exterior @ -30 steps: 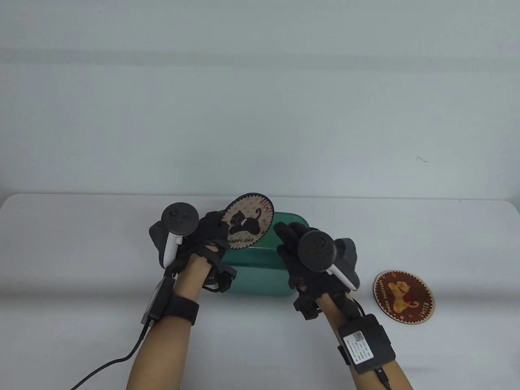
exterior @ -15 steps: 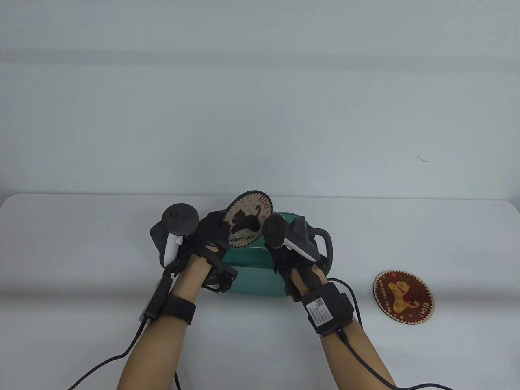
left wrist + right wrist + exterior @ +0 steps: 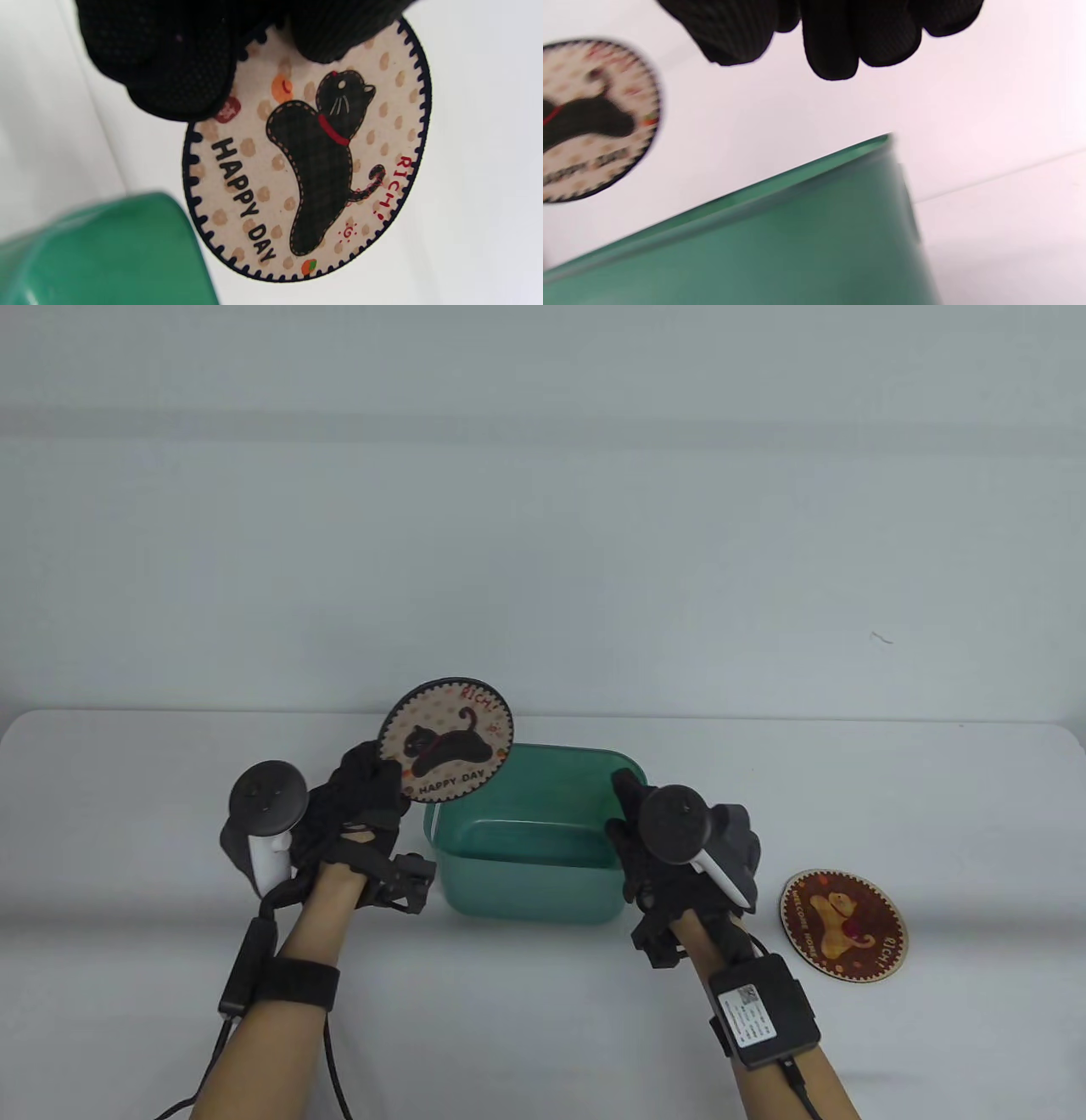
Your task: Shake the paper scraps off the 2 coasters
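Note:
My left hand (image 3: 383, 770) pinches the edge of a round cream coaster with a black cat and "HAPPY DAY" (image 3: 447, 738). It holds the coaster tilted in the air, just left of the green bin (image 3: 526, 891). In the left wrist view the gloved fingers (image 3: 178, 72) grip the cat coaster's (image 3: 309, 169) top edge, and no scrap shows on its face. My right hand (image 3: 629, 808) hovers at the bin's right rim, its fingers (image 3: 831, 42) relaxed and holding nothing. A second coaster, dark red with a tan dog (image 3: 842, 926), lies flat on the table to the right.
The green bin (image 3: 797, 237) stands between my hands near the table's front, and its inside shows no scraps from here. The white table ends at a pale wall behind. Cables trail from both wrists to the bottom edge.
My left hand has carried the cat coaster left and slightly up, off the bin. My right hand has drawn back to the right rim. The white scrap on the coaster is gone.

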The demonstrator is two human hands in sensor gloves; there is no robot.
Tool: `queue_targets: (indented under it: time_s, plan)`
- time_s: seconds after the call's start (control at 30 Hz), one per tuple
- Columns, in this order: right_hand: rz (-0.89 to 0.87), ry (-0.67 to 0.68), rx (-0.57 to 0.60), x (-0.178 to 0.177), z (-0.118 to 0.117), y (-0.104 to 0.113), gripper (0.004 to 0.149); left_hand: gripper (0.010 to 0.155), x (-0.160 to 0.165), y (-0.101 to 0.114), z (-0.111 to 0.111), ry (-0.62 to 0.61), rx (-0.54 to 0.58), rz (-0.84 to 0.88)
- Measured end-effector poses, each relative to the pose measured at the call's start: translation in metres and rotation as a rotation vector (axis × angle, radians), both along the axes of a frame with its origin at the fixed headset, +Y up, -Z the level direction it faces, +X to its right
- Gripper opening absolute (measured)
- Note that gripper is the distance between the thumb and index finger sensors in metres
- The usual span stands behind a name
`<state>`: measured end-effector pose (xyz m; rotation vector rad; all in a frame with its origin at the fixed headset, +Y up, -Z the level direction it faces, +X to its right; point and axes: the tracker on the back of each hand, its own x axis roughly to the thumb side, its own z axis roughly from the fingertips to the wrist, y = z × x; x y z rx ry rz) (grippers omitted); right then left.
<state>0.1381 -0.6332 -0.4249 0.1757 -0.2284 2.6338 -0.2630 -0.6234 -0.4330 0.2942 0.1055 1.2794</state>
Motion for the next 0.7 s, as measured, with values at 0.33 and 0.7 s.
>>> queue_targets:
  time_s: [0.33, 0.7]
  plan:
    - [-0.079, -0.025, -0.053, 0.041, 0.077, -0.031, 0.060, 0.044, -0.067, -0.041, 0.044, 0.200, -0.077, 0.252]
    - [-0.077, -0.016, -0.182, 0.041, 0.089, -0.074, 0.061, 0.045, -0.087, -0.107, 0.069, 0.337, -0.240, 0.450]
